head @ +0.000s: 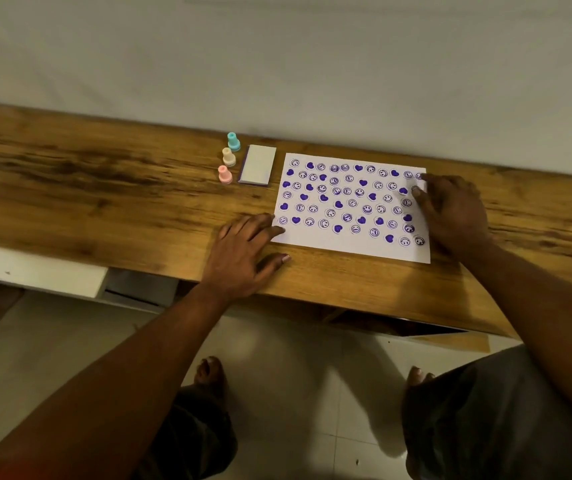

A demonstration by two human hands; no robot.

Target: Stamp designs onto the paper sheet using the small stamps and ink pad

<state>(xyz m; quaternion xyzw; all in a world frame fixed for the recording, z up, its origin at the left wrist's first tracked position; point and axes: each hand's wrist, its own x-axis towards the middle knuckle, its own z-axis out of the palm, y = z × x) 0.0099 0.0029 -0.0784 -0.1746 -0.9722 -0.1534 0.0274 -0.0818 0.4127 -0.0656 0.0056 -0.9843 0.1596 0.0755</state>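
Head view. Wooden table point(104, 188) runs across the frame, seen from above by a standing person.

Paper sheet point(312, 237) lies flat right of the table's middle, its far edge near the table's far edge. It is covered with rows of purple prints point(338, 204), hearts and smiley faces.

Ink pad point(257, 165) sits just left of the sheet's far-left corner, near the table's far edge, apart from the sheet. White lid on top, purple rim showing along its left side and near end.

Three small stamps stand upright in a line just left of the ink pad: teal stamp point(233, 142) closest to the far edge, cream stamp point(229, 156) in the middle, pink stamp point(225, 174) nearest the person. None is touched by a hand.

Left hand point(243, 251) lies palm down on the table near its near edge, fingers straight and spread, holding nothing. Its fingertips point(270, 221) reach the sheet's near-left corner.

Right hand point(454, 213) lies palm down over the sheet's right edge, fingers loosely extended and resting on the paper, gripping nothing.

Below the table's near edge: pale tiled floor point(295, 375), two bare feet point(210, 372), dark shorts.
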